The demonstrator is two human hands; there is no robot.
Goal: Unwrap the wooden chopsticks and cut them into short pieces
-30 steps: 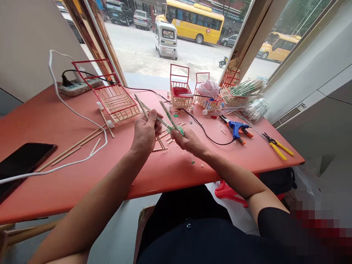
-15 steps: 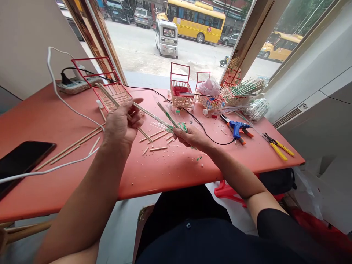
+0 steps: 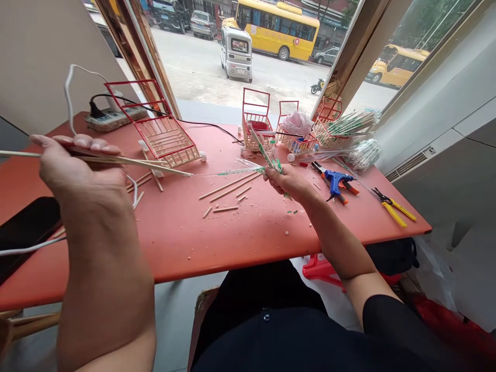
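Observation:
My left hand [image 3: 87, 165] is closed around several thin wooden sticks [image 3: 163, 166], raised over the left side of the table. Their ends point right, in front of a small cart [image 3: 166, 135] built of sticks with a red frame. Over the middle of the table, my right hand [image 3: 289, 182] grips clear plastic wrappers [image 3: 265, 150] with green print. One part of the bundle stands up and another trails left; whether sticks are still inside is unclear. Loose sticks [image 3: 232, 187] and short cut pieces [image 3: 225, 209] lie below on the red tabletop [image 3: 232, 237].
More small stick carts [image 3: 256, 124] stand at the back by the window, one holding wrapped sticks [image 3: 351, 124]. A blue glue gun [image 3: 336, 180] and yellow-handled pliers [image 3: 399, 211] lie at right. A phone [image 3: 31, 227], a power strip [image 3: 116, 118] and a white cable [image 3: 34, 251] are at left.
My left hand has moved left and toward me with the sticks, away from the wrappers. My right hand has shifted slightly right, still gripping the wrappers.

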